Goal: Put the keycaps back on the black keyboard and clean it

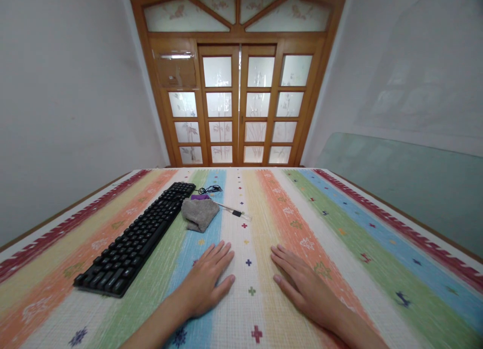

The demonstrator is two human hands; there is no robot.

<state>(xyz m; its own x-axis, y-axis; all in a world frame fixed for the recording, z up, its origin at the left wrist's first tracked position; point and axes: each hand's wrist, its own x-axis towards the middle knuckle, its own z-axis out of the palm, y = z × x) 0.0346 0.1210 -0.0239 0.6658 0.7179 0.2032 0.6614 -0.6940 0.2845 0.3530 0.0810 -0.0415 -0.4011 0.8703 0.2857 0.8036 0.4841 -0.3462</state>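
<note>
on striped cloth, left hand, right hand flat

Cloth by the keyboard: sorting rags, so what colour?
Grey cloth, plain, clearest in the head view.

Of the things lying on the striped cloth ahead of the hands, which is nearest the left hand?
The grey rag, crumpled just beyond the left hand. The keyboard lies farther left, and the thin tool and purple item farther back.
</note>
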